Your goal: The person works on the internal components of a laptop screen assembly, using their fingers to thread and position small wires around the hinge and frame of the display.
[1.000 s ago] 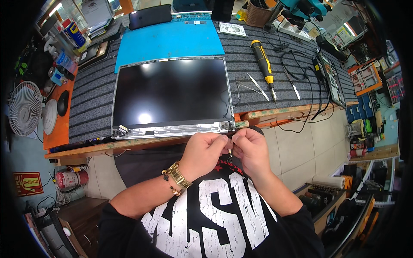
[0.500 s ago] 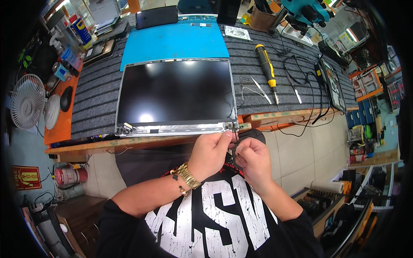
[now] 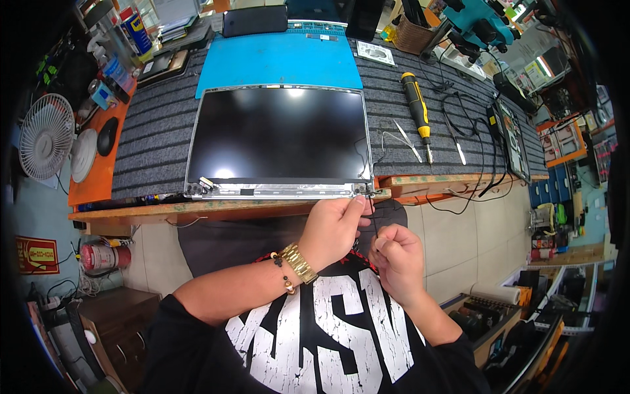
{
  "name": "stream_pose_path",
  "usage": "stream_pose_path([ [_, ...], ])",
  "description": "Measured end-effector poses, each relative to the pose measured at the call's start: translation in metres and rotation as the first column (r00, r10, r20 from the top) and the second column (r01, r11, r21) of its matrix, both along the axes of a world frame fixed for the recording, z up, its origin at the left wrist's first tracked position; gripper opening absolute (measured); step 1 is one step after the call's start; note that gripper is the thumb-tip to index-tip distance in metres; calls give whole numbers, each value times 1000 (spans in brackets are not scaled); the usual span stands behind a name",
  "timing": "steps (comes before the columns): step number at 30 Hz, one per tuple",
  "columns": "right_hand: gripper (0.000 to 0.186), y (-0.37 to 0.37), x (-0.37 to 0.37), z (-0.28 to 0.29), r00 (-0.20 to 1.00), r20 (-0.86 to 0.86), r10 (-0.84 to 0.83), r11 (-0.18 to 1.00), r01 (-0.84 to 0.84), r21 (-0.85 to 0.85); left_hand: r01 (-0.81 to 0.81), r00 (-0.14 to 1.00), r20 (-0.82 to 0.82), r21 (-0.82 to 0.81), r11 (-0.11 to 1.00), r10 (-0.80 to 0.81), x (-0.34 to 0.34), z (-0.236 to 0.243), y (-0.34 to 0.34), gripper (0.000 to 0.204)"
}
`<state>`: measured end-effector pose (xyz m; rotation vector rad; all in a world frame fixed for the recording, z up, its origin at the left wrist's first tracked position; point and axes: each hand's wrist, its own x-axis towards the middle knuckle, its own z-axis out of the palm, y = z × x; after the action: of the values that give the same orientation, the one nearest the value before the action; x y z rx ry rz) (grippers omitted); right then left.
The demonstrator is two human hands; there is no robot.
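Dark things are held in a wicker basket (image 3: 412,38), pale pieces in an orange-rimmed tray (image 3: 569,156) at far right. The laptop screen (image 3: 279,134) is laid on the striped mat (image 3: 157,131), its lower side along the wooden bench edge (image 3: 262,209), with mat left between its right side and the tweezers (image 3: 407,138). A thin black cable (image 3: 375,224) is pinched in the curled right hand (image 3: 398,259) below that edge; the left hand (image 3: 333,230) is drawn narrow at the screen's lower right corner, its exact hold cannot be told.
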<state>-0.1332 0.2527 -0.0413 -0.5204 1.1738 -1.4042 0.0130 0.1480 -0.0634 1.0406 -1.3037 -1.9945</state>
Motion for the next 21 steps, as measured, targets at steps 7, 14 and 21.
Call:
stream_pose_path([
  [7, 16, 17, -2, 3, 999, -5, 41, 999, -41, -18, -14, 999, -32, 96, 995, 17, -4, 4, 0, 48],
  [14, 16, 35, -2, 5, 999, -9, 35, 998, -35, -42, -33, 997, -59, 166, 986, 44, -9, 7, 1, 49],
  [21, 15, 54, -2, 8, 999, -30, 34, 999, -36, -41, -50, 995, -75, 215, 975, 68, -19, 13, 2, 46],
])
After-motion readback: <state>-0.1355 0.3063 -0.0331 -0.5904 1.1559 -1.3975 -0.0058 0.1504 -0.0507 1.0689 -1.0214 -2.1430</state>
